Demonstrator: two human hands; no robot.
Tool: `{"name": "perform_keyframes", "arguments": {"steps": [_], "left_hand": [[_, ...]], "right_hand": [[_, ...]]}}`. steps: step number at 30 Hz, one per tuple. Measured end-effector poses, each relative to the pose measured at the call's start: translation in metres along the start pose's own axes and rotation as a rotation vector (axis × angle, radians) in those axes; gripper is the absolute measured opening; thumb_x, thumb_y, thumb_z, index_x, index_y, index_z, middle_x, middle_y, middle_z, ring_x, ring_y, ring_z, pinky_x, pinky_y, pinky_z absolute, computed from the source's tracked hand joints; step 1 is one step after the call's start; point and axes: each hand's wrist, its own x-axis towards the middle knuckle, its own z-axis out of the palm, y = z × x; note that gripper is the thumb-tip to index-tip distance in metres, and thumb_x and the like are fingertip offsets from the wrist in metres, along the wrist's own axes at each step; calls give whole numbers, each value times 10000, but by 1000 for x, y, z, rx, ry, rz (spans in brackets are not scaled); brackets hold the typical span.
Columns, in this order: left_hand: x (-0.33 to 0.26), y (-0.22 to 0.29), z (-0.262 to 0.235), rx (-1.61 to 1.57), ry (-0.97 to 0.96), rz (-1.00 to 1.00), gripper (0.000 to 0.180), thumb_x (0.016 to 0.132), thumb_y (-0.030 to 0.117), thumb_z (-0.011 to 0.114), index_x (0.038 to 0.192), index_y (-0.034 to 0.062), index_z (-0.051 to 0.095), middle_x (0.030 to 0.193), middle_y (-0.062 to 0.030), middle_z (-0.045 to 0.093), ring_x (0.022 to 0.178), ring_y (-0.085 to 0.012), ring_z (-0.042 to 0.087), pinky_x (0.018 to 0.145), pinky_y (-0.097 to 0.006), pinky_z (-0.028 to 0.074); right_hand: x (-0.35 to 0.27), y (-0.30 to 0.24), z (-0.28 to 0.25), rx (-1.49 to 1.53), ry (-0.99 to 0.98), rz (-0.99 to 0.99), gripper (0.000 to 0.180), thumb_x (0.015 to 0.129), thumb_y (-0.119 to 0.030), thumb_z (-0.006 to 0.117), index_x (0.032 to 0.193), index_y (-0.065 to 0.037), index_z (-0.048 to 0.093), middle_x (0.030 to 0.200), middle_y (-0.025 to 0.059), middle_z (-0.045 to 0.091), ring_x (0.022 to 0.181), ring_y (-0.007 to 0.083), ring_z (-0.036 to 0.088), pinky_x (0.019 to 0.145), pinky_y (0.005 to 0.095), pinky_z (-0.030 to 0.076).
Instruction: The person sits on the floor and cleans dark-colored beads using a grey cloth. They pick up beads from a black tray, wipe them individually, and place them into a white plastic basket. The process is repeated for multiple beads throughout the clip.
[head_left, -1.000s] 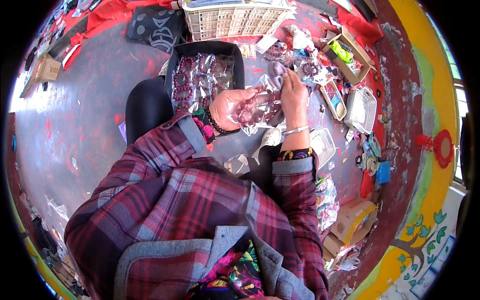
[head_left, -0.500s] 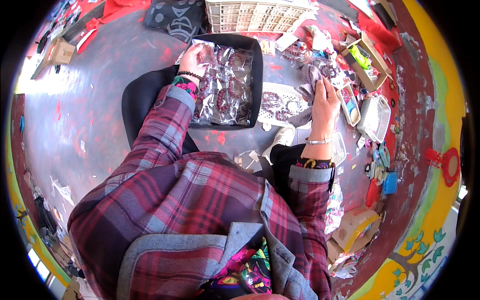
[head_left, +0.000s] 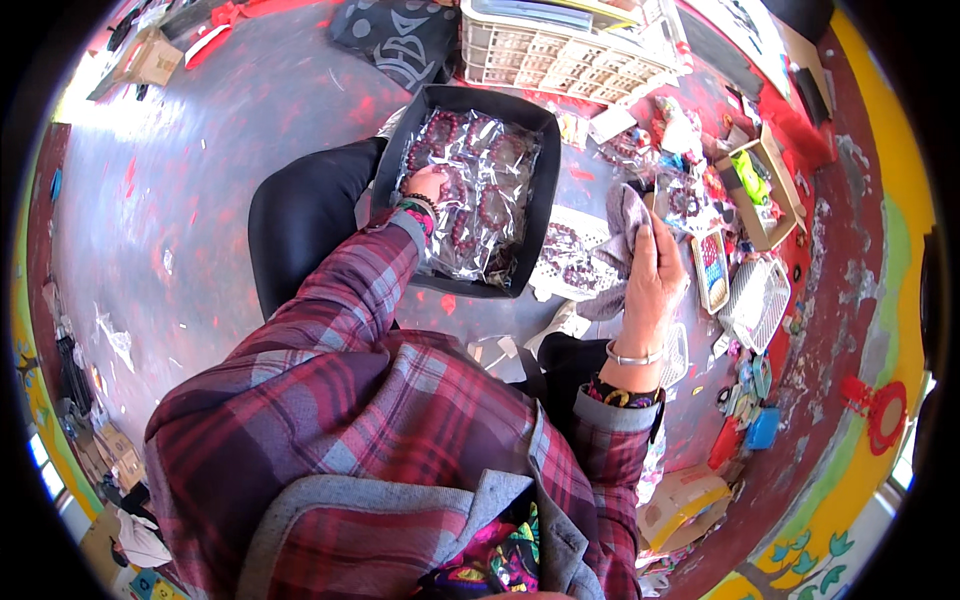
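Note:
A black box (head_left: 548,215) stands tilted over my lap at centre-left. Inside it lie several clear plastic packets (head_left: 487,205) with dark red bead bracelets. My left hand (head_left: 428,183) reaches over the box's left side and rests on the packets, its fingers curled and their tips lost among the shiny plastic. Whether a packet is between them is hard to see. To the right, my right hand (head_left: 655,270) grips a bunched grey cloth (head_left: 625,222) between thumb and fingers. Below the cloth a white perforated tray (head_left: 568,250) holds more dark bead strings, partly covered.
A cream plastic crate (head_left: 560,60) stands behind the box, beside a dark patterned bag (head_left: 398,40). At right are an open cardboard box (head_left: 765,195), a small basket of coloured beads (head_left: 710,272), a white basket (head_left: 757,300) and scattered small goods.
My left hand has moved from the box's far left corner down onto the packets inside. The whole view has shifted, so the box appears lower and further right. My right hand still holds the cloth.

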Motion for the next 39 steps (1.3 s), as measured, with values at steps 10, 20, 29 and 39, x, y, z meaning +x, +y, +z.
{"name": "perform_keyframes", "arguments": {"steps": [10,20,29,39], "left_hand": [[74,43,1,344,202,289,143,737,107,574,799,10,659,652,-68,621,577,-156,587,528,-292,447],[73,87,36,978,501,604,424,831,185,570,1213,21,490,1204,-229,514,1105,-382,494,922,-407,409],[43,34,16,1368,303,715,339,768,151,616,1092,63,575,1133,-170,519,1034,-343,508,890,-423,419],[75,44,18,1539,349,517,443,762,196,666,1165,50,552,1121,-230,498,1011,-372,542,878,-415,447]], "right_hand": [[8,2,19,-112,-93,-17,253,898,-105,533,1117,2,603,833,17,602,754,66,507,695,212,429],[11,-2,24,-98,-133,91,275,900,-120,544,1116,43,593,984,57,630,893,88,541,800,210,423],[2,-10,25,-84,-260,110,244,880,-101,575,1099,3,608,847,41,624,772,68,531,693,212,444],[-11,-9,-6,155,-15,171,238,885,-72,564,1101,16,609,900,36,630,819,82,552,748,209,446]]}}
